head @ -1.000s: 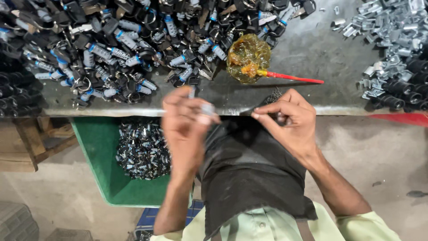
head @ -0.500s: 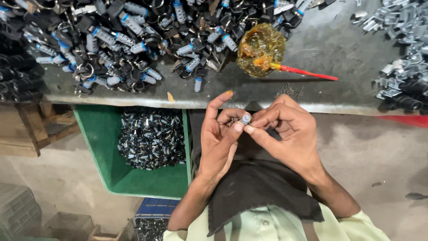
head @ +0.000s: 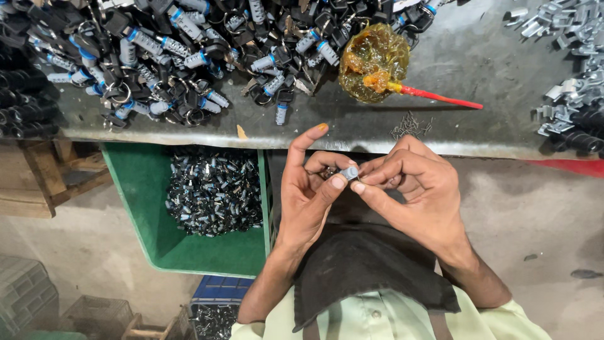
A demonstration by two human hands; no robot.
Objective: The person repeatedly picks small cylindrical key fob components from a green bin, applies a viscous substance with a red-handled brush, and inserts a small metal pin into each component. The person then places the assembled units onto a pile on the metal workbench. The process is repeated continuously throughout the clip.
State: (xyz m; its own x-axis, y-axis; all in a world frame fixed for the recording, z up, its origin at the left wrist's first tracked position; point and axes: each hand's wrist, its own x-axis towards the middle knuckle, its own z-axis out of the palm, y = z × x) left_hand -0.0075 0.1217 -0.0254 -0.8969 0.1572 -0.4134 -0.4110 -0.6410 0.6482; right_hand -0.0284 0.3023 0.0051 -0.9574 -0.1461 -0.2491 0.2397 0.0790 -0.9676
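Both hands meet just below the workbench edge, above a dark cloth on my lap (head: 371, 264). My left hand (head: 308, 195) pinches a small silver-and-blue metal part (head: 348, 172) between thumb and fingers, index finger raised. My right hand (head: 415, 189) touches the same part from the right with thumb and fingertips. On the grey bench (head: 478, 56) above lies a big heap of black and blue-ringed cylinder parts with key rings (head: 189, 50).
A yellowish bag of grease with a red stick (head: 377, 63) lies on the bench, tiny pins (head: 410, 126) beside it. Silver metal pieces (head: 566, 56) pile at the right. A green bin (head: 157, 252) under the bench holds several finished parts. Wooden frame at left.
The hands have moved slightly down and nearer the camera, still joined on the small part; one second ago they were apart at the bench edge.
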